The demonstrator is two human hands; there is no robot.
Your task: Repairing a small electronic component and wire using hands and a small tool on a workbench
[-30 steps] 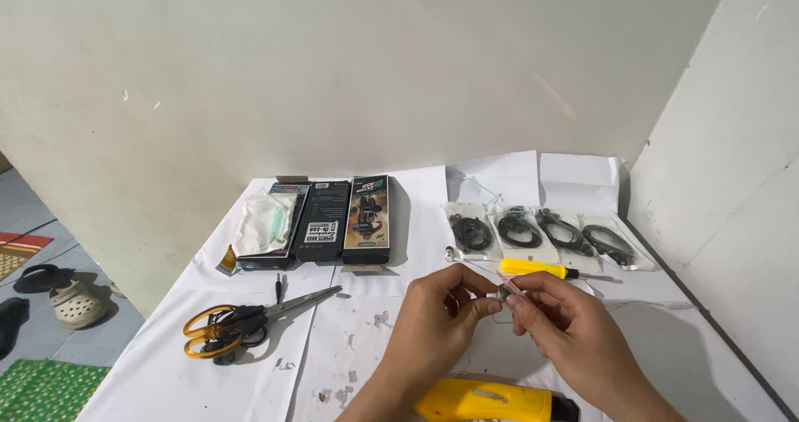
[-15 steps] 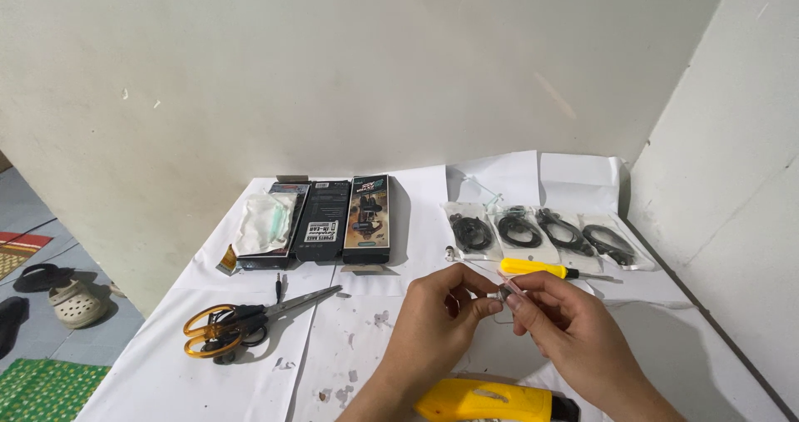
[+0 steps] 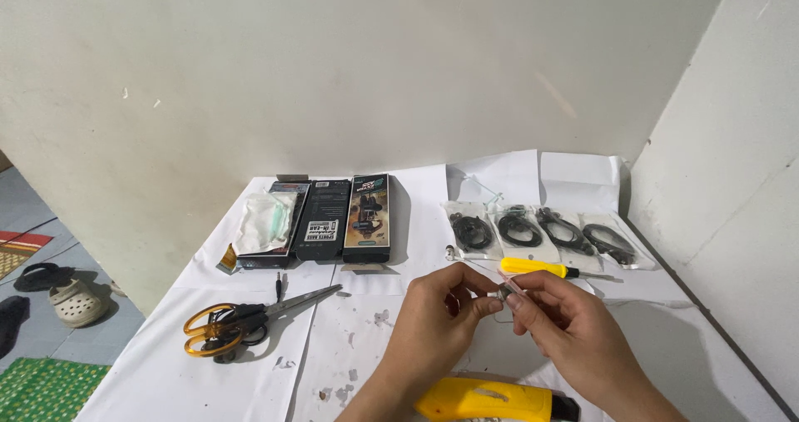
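White-papered table (image 3: 166, 372), both hands' grips, left hand (image 3: 441, 322) and right hand (image 3: 566, 326), pinched on small clear part (image 3: 505, 290), mid-table.

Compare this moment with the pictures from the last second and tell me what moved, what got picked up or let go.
Nothing visibly changed. The left hand and right hand pinch the same small part between their fingertips, at the same spot above the table. The scissors, yellow screwdriver, three boxes, four bagged cables and yellow tool lie as before.

Both forearms bare, no sleeves, rings or watch visible.
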